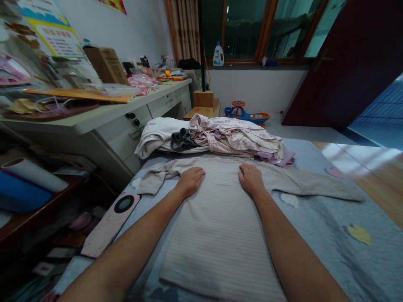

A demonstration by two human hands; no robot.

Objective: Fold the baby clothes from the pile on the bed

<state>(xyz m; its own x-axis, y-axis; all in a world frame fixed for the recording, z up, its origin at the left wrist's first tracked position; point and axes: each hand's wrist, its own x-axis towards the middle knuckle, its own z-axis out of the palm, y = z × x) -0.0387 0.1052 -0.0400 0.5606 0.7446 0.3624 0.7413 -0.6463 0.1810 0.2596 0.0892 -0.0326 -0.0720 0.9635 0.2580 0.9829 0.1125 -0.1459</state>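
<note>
A pale, finely striped long-sleeved shirt [223, 235] lies spread flat on the bed, its collar end away from me and both sleeves stretched out sideways. My left hand [190, 182] rests palm down on its left shoulder area, fingers extended over the cloth. On the opposite shoulder lies my right hand [251, 178], its fingers slightly bent and touching the fabric. Neither hand lifts the shirt. Just beyond the collar is a heap of clothes: white garments [157, 132], a dark grey bunched piece [181, 140] and a pink patterned garment [236, 132].
Under everything is a blue-grey bedsheet [317, 235] with leaf prints. A flat pink object with a black circle [110, 226] sits at the left bed edge. Left stands a cluttered desk [122, 142]; beyond the bed are a ride-on toy [247, 115] and an open dark door [340, 63].
</note>
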